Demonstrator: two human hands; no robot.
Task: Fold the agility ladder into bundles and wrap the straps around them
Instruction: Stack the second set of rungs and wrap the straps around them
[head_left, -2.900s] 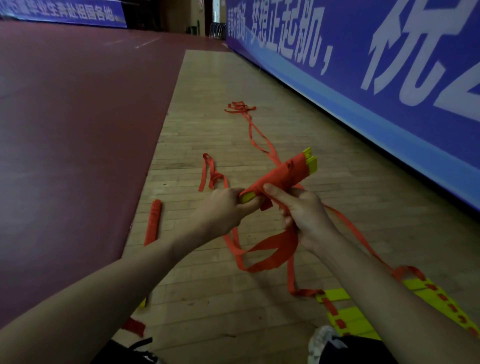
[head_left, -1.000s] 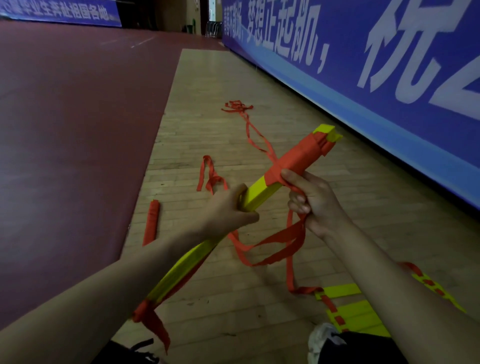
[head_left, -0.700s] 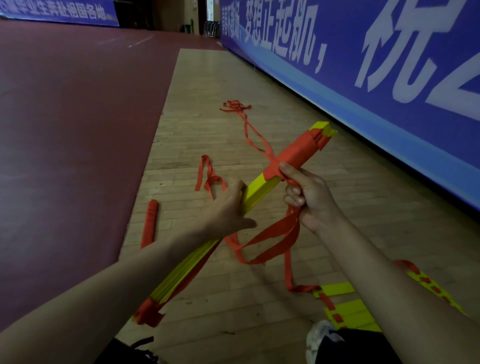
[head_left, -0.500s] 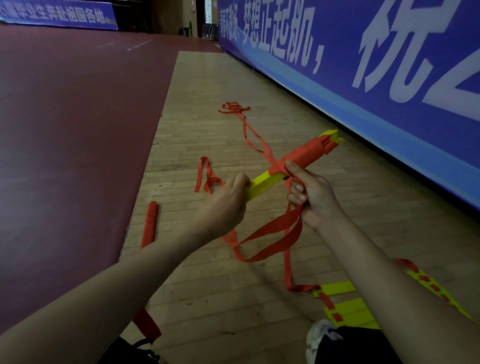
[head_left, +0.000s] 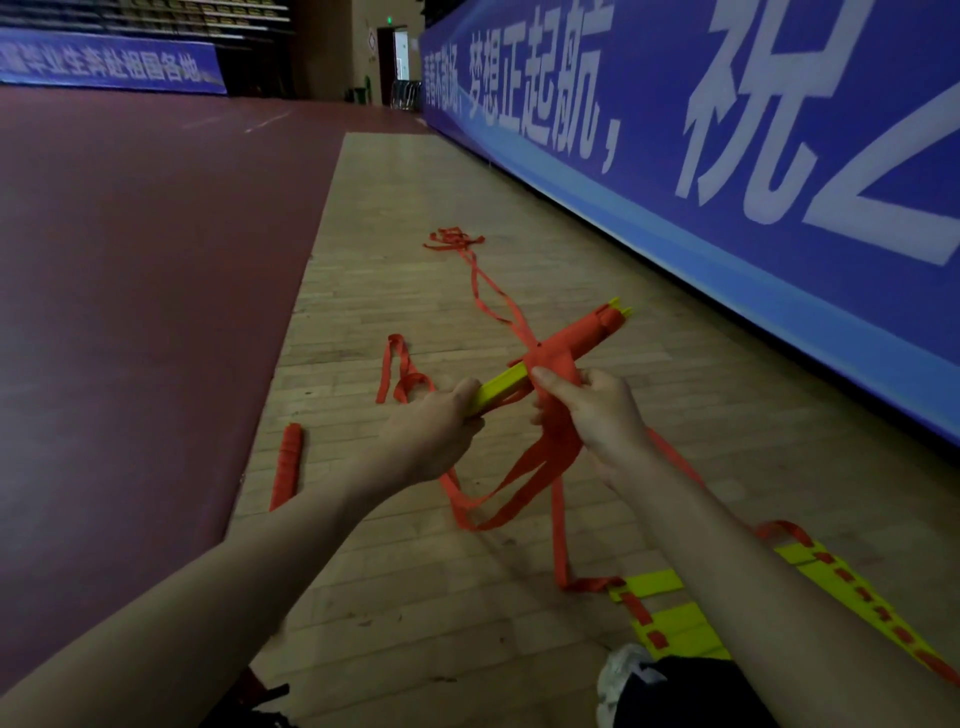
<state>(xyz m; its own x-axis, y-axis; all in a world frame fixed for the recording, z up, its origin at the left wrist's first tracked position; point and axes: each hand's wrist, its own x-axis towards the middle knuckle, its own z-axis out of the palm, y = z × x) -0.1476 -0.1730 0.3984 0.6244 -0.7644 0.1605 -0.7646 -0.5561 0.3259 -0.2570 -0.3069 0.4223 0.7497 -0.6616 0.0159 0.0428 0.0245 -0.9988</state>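
A bundle of yellow ladder rungs (head_left: 503, 387) is held level above the wooden floor, its far half wound in red strap (head_left: 576, 338). My left hand (head_left: 439, 426) grips the bare yellow near end. My right hand (head_left: 597, 410) pinches the red strap where the wrapping ends, thumb on top. Loose strap loops (head_left: 514, 488) hang from the right hand down to the floor. More red strap (head_left: 483, 283) trails away to a tangle (head_left: 454, 239) farther off.
A finished red-wrapped bundle (head_left: 287, 465) lies at the left, on the edge of the dark red court floor (head_left: 130, 312). Flat yellow rungs (head_left: 675, 618) lie at lower right. A blue banner wall (head_left: 727, 208) runs along the right. A shoe (head_left: 623, 675) shows at the bottom.
The bundle has dropped from a steep tilt to nearly level. My right hand has come up onto the wrapped part, with the strap drawn over the bundle.
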